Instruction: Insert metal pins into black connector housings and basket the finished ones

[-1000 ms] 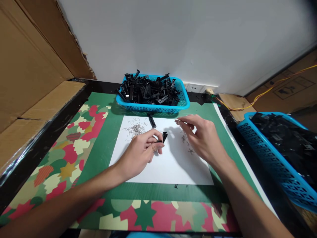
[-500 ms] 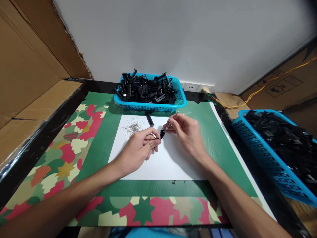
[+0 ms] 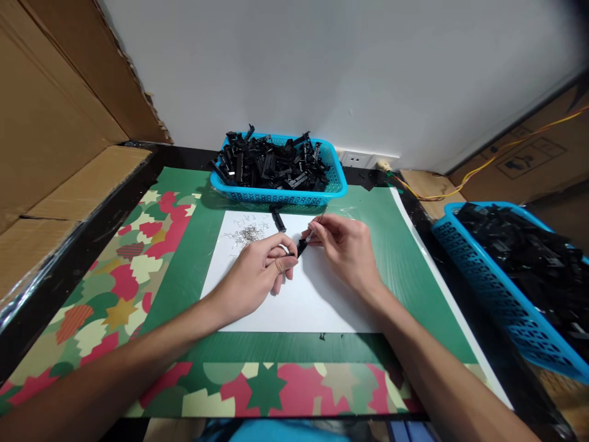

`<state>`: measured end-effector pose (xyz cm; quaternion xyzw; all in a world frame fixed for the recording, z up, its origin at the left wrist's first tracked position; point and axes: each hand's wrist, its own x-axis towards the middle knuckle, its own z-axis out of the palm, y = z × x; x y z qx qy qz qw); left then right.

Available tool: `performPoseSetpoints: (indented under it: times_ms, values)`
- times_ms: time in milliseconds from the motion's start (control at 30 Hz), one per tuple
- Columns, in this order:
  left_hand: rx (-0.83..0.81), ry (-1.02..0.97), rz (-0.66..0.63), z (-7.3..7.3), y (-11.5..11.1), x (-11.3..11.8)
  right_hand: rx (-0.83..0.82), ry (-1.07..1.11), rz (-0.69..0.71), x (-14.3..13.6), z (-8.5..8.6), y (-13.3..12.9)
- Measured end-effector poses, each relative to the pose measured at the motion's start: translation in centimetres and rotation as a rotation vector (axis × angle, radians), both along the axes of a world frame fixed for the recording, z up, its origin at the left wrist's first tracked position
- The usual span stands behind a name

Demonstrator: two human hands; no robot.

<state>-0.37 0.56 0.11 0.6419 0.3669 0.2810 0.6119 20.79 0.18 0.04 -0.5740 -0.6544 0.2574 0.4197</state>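
Over a white paper sheet [image 3: 276, 313], my left hand [image 3: 257, 270] is closed on a small black plastic part [image 3: 302, 246], whose far end sticks out past the fingertips. My right hand [image 3: 347, 245] pinches a thin tool with a pale, slim shaft [image 3: 310, 234]; its tip meets the black part, and its exact kind is not clear. To the left lies a pile of tiny bent metal wire pieces [image 3: 250, 234], spread loosely at its edges. Another black plastic part [image 3: 278, 218] rests at the paper's back edge.
Behind the paper stands a blue basket [image 3: 276, 197] heaped with black plastic parts. A second blue basket [image 3: 501, 301] with black pieces is at the right. Small black bits [image 3: 323, 336] lie in front of the paper. Yellow and red wires [image 3: 464, 180] run from a wall socket [image 3: 356, 159].
Both hands stay almost in place. The right fingers and the thin tool have shifted very slightly at the black part; the view has tilted a little.
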Motion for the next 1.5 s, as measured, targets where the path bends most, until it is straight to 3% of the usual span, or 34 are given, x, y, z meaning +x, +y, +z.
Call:
performPoseSetpoints:
  times_ms: [700,867,1000,1133,1233,1367,1433,1500]
  values:
    - [-0.039,-0.024,-0.025,-0.4,0.5,-0.2,0.025,0.022,-0.072,-0.9,-0.7,-0.3]
    - [-0.064,-0.097,0.032,-0.2,0.6,-0.1,0.084,0.147,-0.045,-0.4,0.5,-0.3]
    - [-0.211,-0.254,0.05,0.6,0.5,-0.1,0.227,-0.068,0.09,0.5,2.4,-0.8]
    - [-0.339,-0.392,-0.005,1.4,0.1,-0.1,0.301,-0.33,0.286,0.8,3.2,-1.5]
    - [-0.349,-0.394,-0.031,1.8,-0.1,-0.1,0.364,-0.453,0.309,0.8,3.6,-1.9]
    - [-0.166,-0.265,0.028,1.6,0.0,0.1,0.437,-0.61,0.145,2.6,5.4,-3.6]
    - [-0.042,-0.222,0.119,1.2,0.4,0.0,0.463,-0.616,-0.077,5.4,6.6,-5.3]
    - [0.046,-0.191,0.221,0.8,1.1,-0.4,0.45,-0.605,-0.396,9.8,7.6,-7.6]
